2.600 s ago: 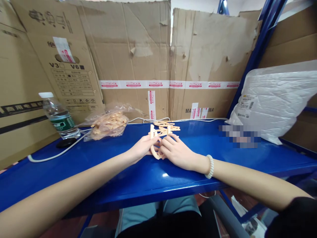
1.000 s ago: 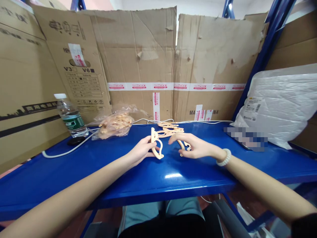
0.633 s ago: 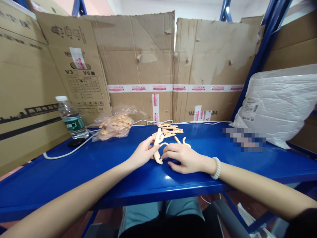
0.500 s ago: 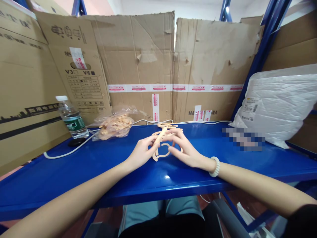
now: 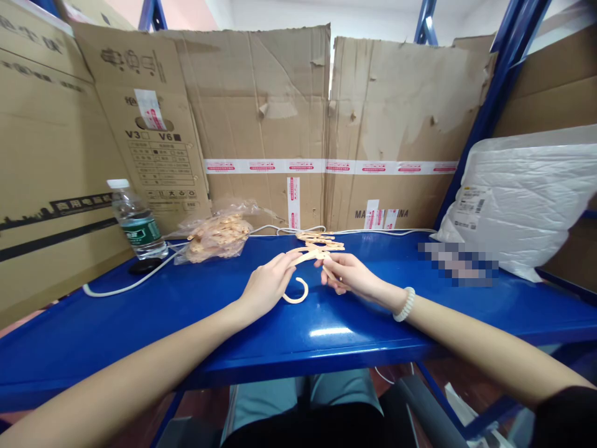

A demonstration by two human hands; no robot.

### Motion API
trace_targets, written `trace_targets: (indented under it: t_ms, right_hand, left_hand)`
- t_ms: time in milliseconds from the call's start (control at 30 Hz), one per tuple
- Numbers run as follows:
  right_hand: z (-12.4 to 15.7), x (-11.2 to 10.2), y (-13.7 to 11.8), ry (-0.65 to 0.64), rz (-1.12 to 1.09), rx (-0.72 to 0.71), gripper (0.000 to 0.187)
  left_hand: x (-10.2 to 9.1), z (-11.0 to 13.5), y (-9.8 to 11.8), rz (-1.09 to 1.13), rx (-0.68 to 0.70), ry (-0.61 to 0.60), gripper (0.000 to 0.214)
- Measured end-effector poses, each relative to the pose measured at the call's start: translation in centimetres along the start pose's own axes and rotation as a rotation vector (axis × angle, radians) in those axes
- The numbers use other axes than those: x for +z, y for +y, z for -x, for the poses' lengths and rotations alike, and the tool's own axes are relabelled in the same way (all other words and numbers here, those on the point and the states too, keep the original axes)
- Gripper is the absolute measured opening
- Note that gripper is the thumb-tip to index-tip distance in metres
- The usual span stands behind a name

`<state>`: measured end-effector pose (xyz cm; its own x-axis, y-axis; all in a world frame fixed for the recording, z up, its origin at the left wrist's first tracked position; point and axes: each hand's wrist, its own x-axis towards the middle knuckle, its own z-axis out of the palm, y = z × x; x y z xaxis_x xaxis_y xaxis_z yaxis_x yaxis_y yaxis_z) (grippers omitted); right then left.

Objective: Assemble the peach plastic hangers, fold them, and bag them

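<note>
Both hands hold a beige folding clothes hanger above the table, its curved hook pointing down toward me. My left hand is closed around the left arm of the hanger. Pinched in the fingers of my right hand is its other arm, which slants down to the right; part of it is hidden by the fingers. Just behind the hands lies a pile of similar beige hangers, partly covered by the held one.
A clear plastic bag of beige pieces lies at the back left beside a water bottle. White cable runs along the table. Cardboard panels stand behind, and a white wrapped package sits at the right.
The hanger has turned: its left arm now lies flatter and its hook has shifted slightly left. My right hand's spread fingers have closed on the other arm.
</note>
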<state>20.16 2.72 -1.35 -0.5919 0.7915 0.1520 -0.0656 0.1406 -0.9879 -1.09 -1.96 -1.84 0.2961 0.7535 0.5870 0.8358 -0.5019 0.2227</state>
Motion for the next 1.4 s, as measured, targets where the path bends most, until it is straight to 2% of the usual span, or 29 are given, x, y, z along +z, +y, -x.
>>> trace_targets:
  t_ms: [100, 233, 367, 533, 600, 733, 833, 967, 1067, 1167, 1267, 1400]
  right_hand:
    - [0.5, 0.7, -0.1, -0.141, 0.067, 0.037, 0.033]
    - [1.5, 1.5, -0.8, -0.243, 0.147, -0.007, 0.037]
    - [1.5, 1.5, -1.1, -0.239, 0.147, 0.008, 0.042]
    - [1.2, 1.3, -1.0, -0.163, 0.283, 0.047, 0.039]
    - [1.4, 1.4, -1.1, -0.133, 0.386, 0.009, 0.035]
    - [1.8, 1.8, -1.5, -0.041, 0.658, -0.299, 0.034]
    - [1.5, 1.0, -2.2, -0.009, 0.656, -0.364, 0.035]
    - [0.5, -2.8, -3.5, 0.02, 0.695, -0.472, 0.035]
    - [-0.1, -6.1, -4.0, 0.047, 0.834, -0.535, 0.027]
    - [-0.4, -7.8, -3.6, -0.044, 1.007, -0.518, 0.018]
    - [-0.5, -7.8, -2.9, -0.206, 1.118, -0.465, 0.022]
    - [-0.5, -7.4, -2.6, -0.373, 1.117, -0.401, 0.025]
  left_hand:
    - [0.3, 0.1, 0.1, -0.176, 0.094, -0.014, 0.034]
    - [0.4, 0.1, 0.2, -0.395, 0.281, 0.095, 0.029]
    - [0.3, -0.3, 0.3, -0.519, 0.369, 0.137, 0.025]
    - [-0.1, -0.6, 1.1, -0.449, 0.299, -0.025, 0.027]
    - [-0.3, -0.7, 1.5, -0.403, 0.245, -0.081, 0.029]
    - [-0.3, -0.9, 2.1, -0.299, 0.101, -0.115, 0.028]
    - [-0.2, -1.0, 2.3, -0.234, 0.0, -0.126, 0.03]
    - [-0.3, -1.2, 1.6, -0.077, -0.229, -0.107, 0.034]
    - [-0.2, -1.6, 0.5, 0.239, -0.443, -0.139, 0.035]
    - [0.1, -1.9, -0.3, 0.587, -0.641, -0.171, 0.033]
    - [0.1, -1.9, -0.3, 0.894, -0.804, -0.152, 0.028]
    - [-0.5, -1.6, 0.3, 1.091, -0.917, -0.09, 0.024]
